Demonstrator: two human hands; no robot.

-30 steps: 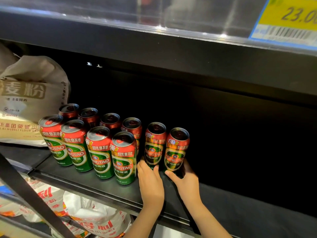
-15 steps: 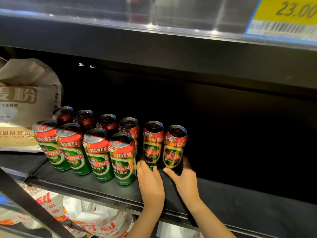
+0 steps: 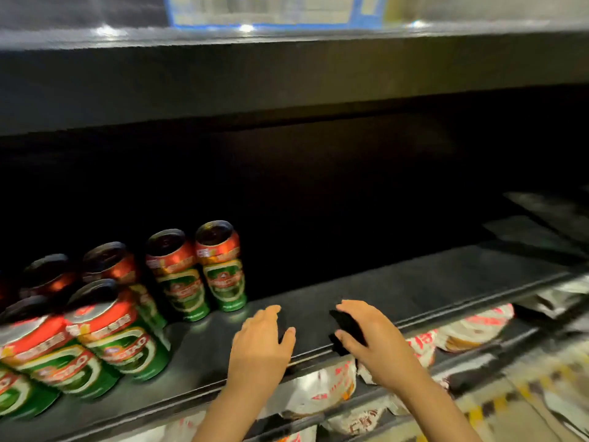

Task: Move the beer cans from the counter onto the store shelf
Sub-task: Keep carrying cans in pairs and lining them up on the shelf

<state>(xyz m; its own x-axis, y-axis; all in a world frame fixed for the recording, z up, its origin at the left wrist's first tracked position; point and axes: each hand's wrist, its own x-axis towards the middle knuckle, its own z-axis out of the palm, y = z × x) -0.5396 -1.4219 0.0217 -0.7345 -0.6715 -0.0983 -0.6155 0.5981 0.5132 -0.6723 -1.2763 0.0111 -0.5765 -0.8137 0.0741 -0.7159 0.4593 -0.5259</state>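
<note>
Landmark: the black metal store shelf (image 3: 398, 291), its front lip running across the lower middle of the view.
Cans: green-and-red aluminium beer cans (image 3: 178, 275) stand upright on the shelf's left part in rows; the two rightmost cans (image 3: 223, 266) sit side by side, just left of the hands and apart from them. The nearest ones at far left are blurred.
Counter: not in view, so how many cans are left to bring cannot be told.
Left hand: left hand (image 3: 261, 342) hangs over the shelf's front lip, fingers loosely bent, holding nothing.
Right hand: right hand (image 3: 366, 330) is just to the right of it above the same lip, fingers curled downward; a dark shape lies under them, but whether it is a gripped object or shadow cannot be told.
Handling: full cans would likely be fairly heavy for their size, stiff-walled but dentable, smooth and perhaps slippery.
Hold: best taken round the mid-body with fingers and thumb wrapped, kept upright.
Below the shelf: white printed bags (image 3: 322, 387) lie on the lower level.
</note>
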